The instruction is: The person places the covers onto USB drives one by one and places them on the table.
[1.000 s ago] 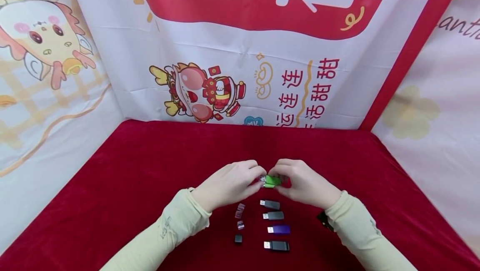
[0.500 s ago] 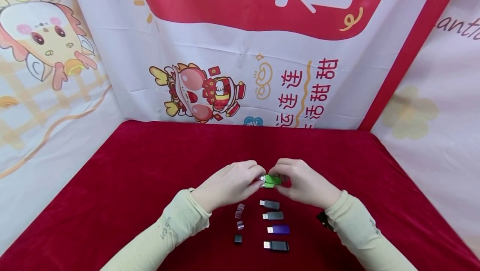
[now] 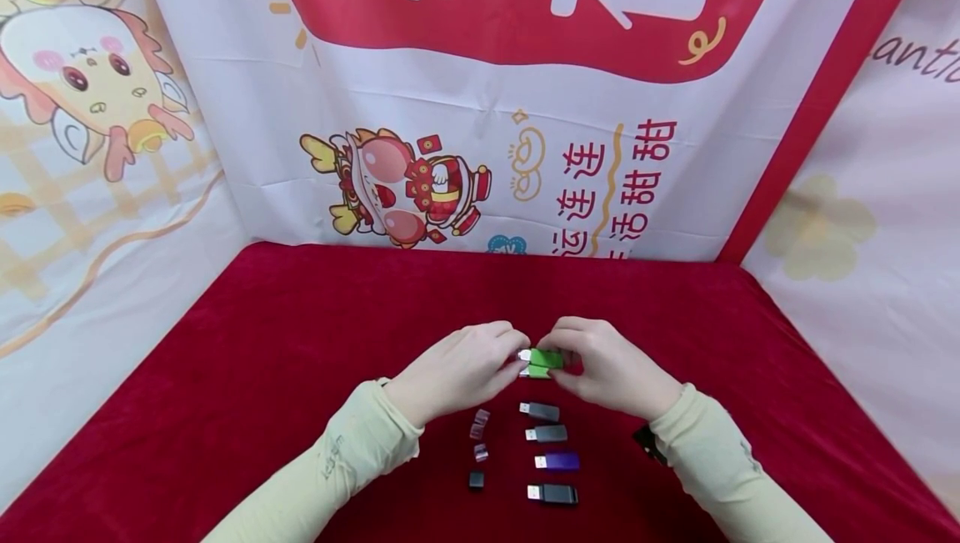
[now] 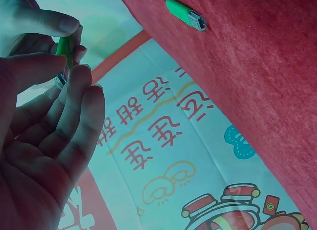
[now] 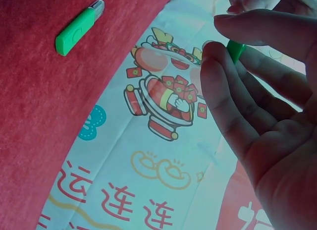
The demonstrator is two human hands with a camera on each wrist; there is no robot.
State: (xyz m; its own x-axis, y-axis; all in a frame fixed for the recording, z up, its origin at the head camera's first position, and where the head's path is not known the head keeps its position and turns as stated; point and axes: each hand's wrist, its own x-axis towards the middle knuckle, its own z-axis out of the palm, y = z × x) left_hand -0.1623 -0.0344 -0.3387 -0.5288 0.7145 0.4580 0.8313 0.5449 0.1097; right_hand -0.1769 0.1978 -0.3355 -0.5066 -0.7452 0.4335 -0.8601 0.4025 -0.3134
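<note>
Over the red cloth, both hands meet at a green USB stick (image 3: 547,358). My right hand (image 3: 611,364) pinches its green body between thumb and fingers, as the right wrist view also shows. My left hand (image 3: 461,368) pinches a small clear cap (image 4: 60,81) at the plug end, mostly hidden by the fingers; the silver plug (image 3: 525,355) shows beside the fingertips. A second green USB stick (image 5: 77,32) lies on the cloth just below the hands, its plug end pointing left in the head view.
Below the hands lie two grey USB sticks (image 3: 546,433), a purple one (image 3: 557,461) and a black one (image 3: 553,493). Left of them sit clear caps (image 3: 479,424) and a black cap (image 3: 476,480). Printed cloth walls (image 3: 420,76) enclose the red table (image 3: 337,301).
The hands stay almost in place. More of the held stick's silver plug shows, with the left fingertips shifted very slightly left.
</note>
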